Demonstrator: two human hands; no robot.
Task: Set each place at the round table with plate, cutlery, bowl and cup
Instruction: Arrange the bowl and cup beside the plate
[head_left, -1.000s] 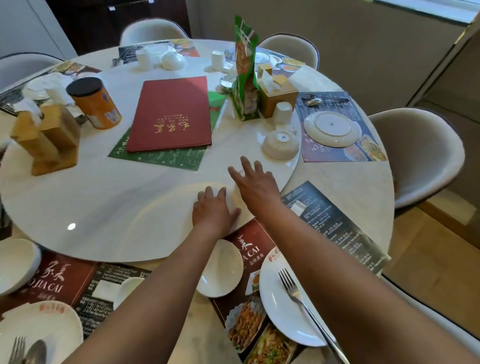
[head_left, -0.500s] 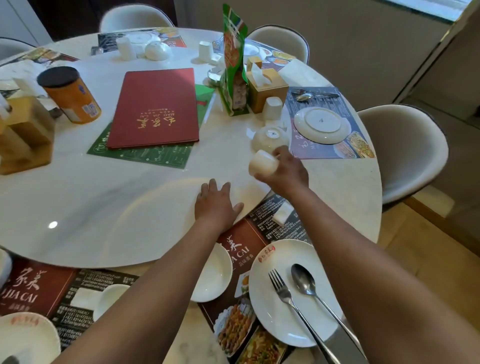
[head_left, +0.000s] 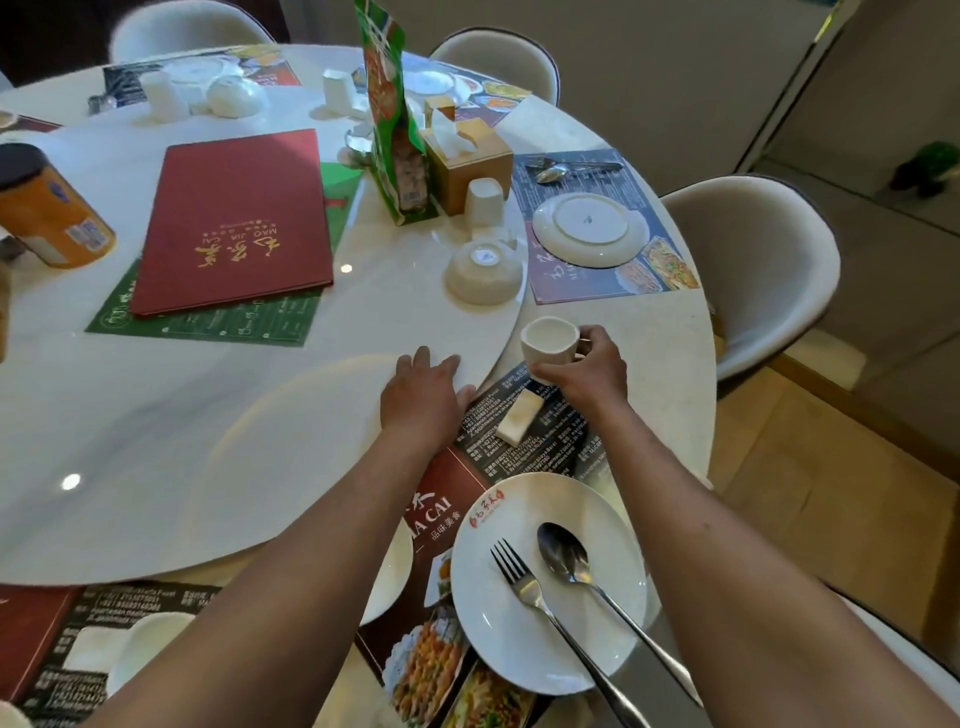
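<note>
Over the placemat (head_left: 545, 431) at the near seat, the right hand (head_left: 587, 369) now holds a small white cup (head_left: 548, 340), its fingers wrapped around the side. A moment ago the cup was tipped sideways; now its mouth faces up, standing tall. I think it is ready to be set down by the plate (head_left: 550, 582). The left hand (head_left: 423, 397) stays flat on the round turning counter (head_left: 208, 415), fingers spread, holding nothing.

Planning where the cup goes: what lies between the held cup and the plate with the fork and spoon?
In the head view, a small white packet on the dark placemat.
</note>
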